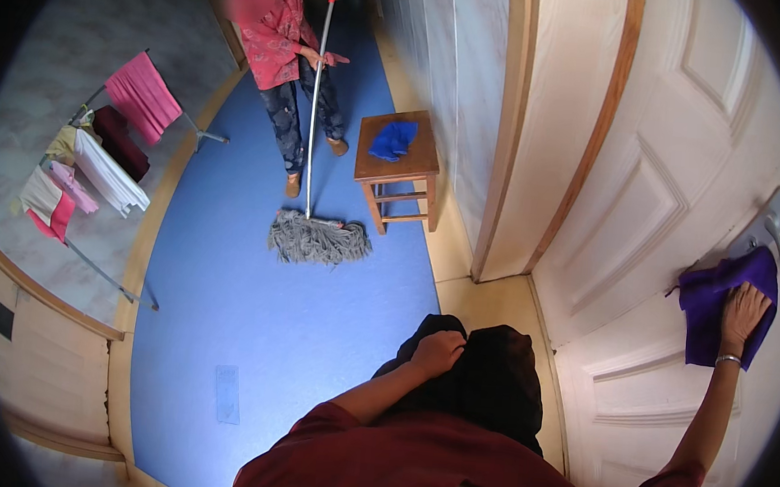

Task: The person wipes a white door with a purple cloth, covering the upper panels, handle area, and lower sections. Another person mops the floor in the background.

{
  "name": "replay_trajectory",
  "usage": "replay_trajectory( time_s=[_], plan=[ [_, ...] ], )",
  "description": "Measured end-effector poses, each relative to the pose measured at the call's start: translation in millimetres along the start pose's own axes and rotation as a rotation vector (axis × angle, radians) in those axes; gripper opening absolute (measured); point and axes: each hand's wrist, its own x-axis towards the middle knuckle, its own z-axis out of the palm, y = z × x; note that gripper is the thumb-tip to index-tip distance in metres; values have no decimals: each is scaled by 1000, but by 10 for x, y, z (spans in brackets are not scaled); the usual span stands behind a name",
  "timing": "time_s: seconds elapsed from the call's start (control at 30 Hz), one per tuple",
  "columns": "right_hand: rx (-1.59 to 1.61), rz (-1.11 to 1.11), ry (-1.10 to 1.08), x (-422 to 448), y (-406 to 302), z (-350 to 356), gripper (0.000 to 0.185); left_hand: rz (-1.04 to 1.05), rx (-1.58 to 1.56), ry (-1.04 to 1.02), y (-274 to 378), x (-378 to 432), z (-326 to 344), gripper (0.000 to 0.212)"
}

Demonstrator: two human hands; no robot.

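Note:
My right hand (744,314) presses a purple cloth (702,313) against the white panelled door (629,213), just below the metal door handle (764,222). The cloth hangs in folds around my fingers, and part of it covers the base of the handle plate. A metal band circles my right wrist. My left hand (438,353) rests on the lap of my black trousers (496,373), its fingers curled and with no object visible in them.
Ahead, a person (278,46) holds a grey string mop (319,238) on the blue floor (224,286). A wooden stool (368,169) bearing a blue cloth (393,140) stands by the right wall. Along the left wall is a drying rack (191,124) hung with several cloths.

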Motion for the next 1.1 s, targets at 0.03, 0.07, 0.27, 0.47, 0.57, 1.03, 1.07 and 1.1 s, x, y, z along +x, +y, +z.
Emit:
replay_trajectory(
  time_s=[0.03, 0.07, 0.27, 0.47, 0.57, 1.03, 1.07, 1.1],
  plan=[
    [-103, -68, 57, 48, 25, 95, 23, 17, 39, 3, -33, 84, 13, 15],
    [-113, -43, -19, 90, -30, 218, 22, -33, 41, -13, -75, 171, 14, 15],
    [-112, -81, -262, -702, -294, 1065, 26, -122, -28, 16, -349, 357, 119, 13],
    [358, -231, -530, -1235, -881, 1766, 12, -103, 19, 49, -659, 725, 374, 12],
    [647, -350, -223, -1598, -659, 2016, 7, -48, -54, 92, -662, 853, 377, 11],
    [-174, -185, -312, 997, 536, 380, 35, -138, -94, 11, -487, 1173, 363, 10],
    [-242, -120, -275, 1150, 502, 345, 35, -137, -95, 21, -498, 1163, 357, 10],
    [-318, -55, -241, 1263, 480, 323, 36, -142, -87, 17, -487, 1161, 346, 10]
  ],
)
